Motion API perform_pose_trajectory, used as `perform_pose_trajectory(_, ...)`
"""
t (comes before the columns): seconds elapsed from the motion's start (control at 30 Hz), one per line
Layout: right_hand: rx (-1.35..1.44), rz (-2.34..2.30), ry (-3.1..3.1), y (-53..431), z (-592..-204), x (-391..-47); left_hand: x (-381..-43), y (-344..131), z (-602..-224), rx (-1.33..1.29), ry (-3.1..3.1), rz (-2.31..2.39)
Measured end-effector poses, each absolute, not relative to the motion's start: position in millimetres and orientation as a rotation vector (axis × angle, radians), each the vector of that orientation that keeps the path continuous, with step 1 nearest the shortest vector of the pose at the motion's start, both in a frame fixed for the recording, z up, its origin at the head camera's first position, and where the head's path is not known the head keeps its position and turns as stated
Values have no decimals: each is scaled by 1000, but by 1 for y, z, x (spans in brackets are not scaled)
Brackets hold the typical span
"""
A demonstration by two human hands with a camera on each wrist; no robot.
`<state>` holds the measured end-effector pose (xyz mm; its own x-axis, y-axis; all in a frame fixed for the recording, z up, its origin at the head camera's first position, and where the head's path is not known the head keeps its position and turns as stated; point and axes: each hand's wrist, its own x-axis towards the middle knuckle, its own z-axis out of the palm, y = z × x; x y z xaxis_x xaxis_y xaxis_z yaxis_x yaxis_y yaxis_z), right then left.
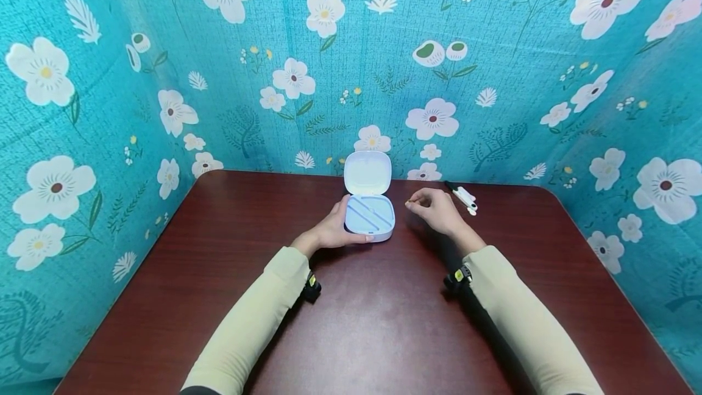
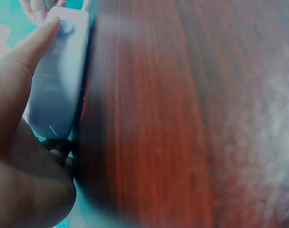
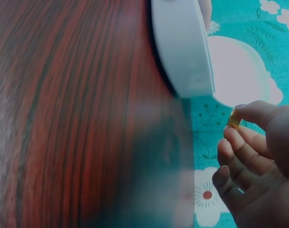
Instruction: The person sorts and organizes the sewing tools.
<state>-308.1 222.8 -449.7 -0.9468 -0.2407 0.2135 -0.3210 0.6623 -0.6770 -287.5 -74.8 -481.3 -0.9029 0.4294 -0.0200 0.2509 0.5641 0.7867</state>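
Observation:
A pale blue box (image 1: 370, 214) rests on the table with its lid (image 1: 368, 173) raised at the back. Diagonal dividers cross its inside. My left hand (image 1: 332, 228) grips the box from the left, fingers along its side and thumb at the front; in the left wrist view the thumb (image 2: 37, 45) presses beside a round button. To the right of the box, my right hand (image 1: 437, 211) pinches a small gold ring (image 3: 233, 119) between thumb and fingertips. The other fingers curl loosely below it in the right wrist view.
Beyond the right hand lie a few small white items (image 1: 466, 198) beside a thin black one (image 1: 451, 186). The dark red wooden table (image 1: 373, 322) meets a turquoise flowered curtain (image 1: 329, 78) at the back and both sides.

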Motion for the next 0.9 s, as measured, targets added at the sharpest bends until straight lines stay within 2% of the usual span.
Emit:
perform_pose_trajectory(0.6, 564, 1069, -2793, 178, -448, -318, -288, -74, -483, 567, 2598, 1215)
perform_pose_trajectory(0.9, 596, 863, -2832, 157, -446, -323, -291, -75, -485, 556, 2588, 1223)
